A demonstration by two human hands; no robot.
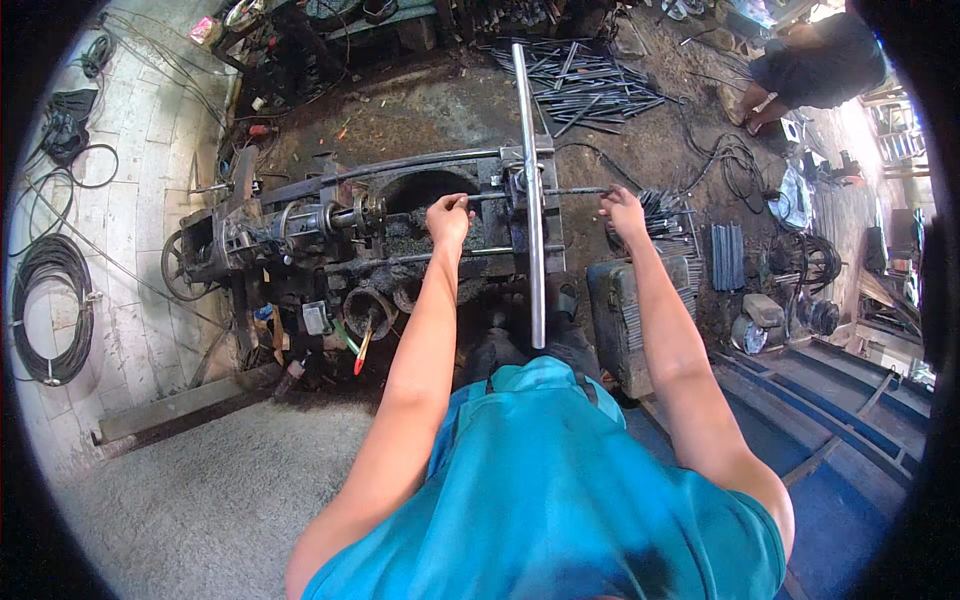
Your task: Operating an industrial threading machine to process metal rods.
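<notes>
In front of me stands a greasy machine (300,222) with a spindle at its left and two guide rails. A thin dark metal rod (580,190) lies crosswise over the machine's right-hand clamp block (516,225). My left hand (449,220) is closed, its fingers pinching the rod's left end. At the rod's right end my right hand (622,212) is closed with the fingertips on it. A long shiny steel bar (530,160) sits over the clamp block, between my hands, pointing toward my body. The rod's middle is hidden under this bar.
Metal rods lie in a loose pile (590,85) on the far floor. A battered metal canister (615,325) stands by my right forearm, with stacked rods (727,256) beyond. Black cable (735,165) snakes across the floor. Another person (820,65) is at the far right.
</notes>
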